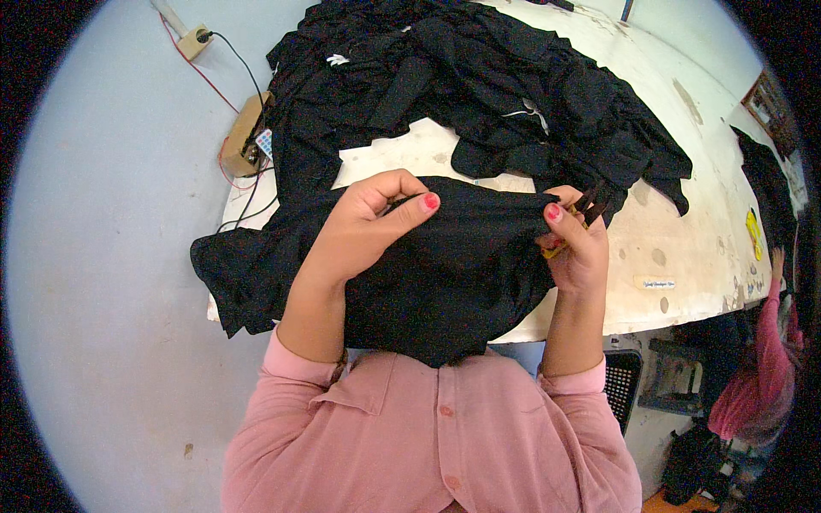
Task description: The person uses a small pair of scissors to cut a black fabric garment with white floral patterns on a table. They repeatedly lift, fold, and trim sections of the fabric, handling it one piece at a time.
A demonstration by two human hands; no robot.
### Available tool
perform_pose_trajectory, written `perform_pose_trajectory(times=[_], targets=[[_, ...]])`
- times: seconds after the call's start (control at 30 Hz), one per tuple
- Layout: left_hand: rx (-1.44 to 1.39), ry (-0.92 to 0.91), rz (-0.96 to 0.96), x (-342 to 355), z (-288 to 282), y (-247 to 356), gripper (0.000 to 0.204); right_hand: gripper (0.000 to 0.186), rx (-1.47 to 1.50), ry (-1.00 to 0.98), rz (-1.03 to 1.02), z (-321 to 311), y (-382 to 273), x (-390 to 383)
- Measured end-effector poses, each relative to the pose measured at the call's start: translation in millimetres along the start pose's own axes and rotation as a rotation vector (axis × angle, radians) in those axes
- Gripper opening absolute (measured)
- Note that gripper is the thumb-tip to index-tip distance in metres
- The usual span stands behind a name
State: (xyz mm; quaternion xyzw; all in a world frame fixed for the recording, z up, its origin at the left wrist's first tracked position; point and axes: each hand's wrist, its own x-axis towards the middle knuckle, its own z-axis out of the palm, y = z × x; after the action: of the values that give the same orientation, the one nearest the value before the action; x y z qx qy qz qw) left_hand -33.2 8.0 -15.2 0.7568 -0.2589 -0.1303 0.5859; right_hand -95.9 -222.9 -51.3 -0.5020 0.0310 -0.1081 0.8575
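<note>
A piece of black cloth (pixel 445 265) is stretched between my two hands, its lower part hanging over the table's front edge against my shirt. My left hand (pixel 359 218) pinches its upper edge between thumb and curled fingers. At the other end of that edge, my right hand (pixel 581 244) grips the cloth near a corner. Tucked in the same hand is a small pair of thread snips (pixel 554 250), with yellow showing at the palm and dark blades sticking out beyond the fingers. The fingers partly hide the snips.
A big heap of black garments (pixel 445 77) covers the far side of the pale, stained table (pixel 658 222). On the left, a box with cables (pixel 246 137) sits against the wall. A yellow object (pixel 753 233) lies at the right, near another person in a pink sleeve (pixel 753 385).
</note>
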Motion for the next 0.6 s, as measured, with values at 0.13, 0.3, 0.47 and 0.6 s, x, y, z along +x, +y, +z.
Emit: perform_pose_trajectory(times=[0.13, 0.3, 0.47, 0.6], targets=[[0.602, 0.052, 0.095, 8, 2, -18, 0.021, 0.013, -0.12, -0.095, -0.015, 5, 9, -1], [-0.09, -0.077, 0.207, 4, 36, -12, 0.022, 0.014, -0.313, -0.208, -0.058, 26, 21, -6], [-0.506, -0.068, 0.091, 0, 33, -24, 0.016, 0.018, -0.47, -0.201, -0.092, 27, 27, -7], [-0.657, 0.065, -0.261, -5, 30, -10, 0.019, 0.034, -0.486, -0.222, -0.149, 28, 29, -6]])
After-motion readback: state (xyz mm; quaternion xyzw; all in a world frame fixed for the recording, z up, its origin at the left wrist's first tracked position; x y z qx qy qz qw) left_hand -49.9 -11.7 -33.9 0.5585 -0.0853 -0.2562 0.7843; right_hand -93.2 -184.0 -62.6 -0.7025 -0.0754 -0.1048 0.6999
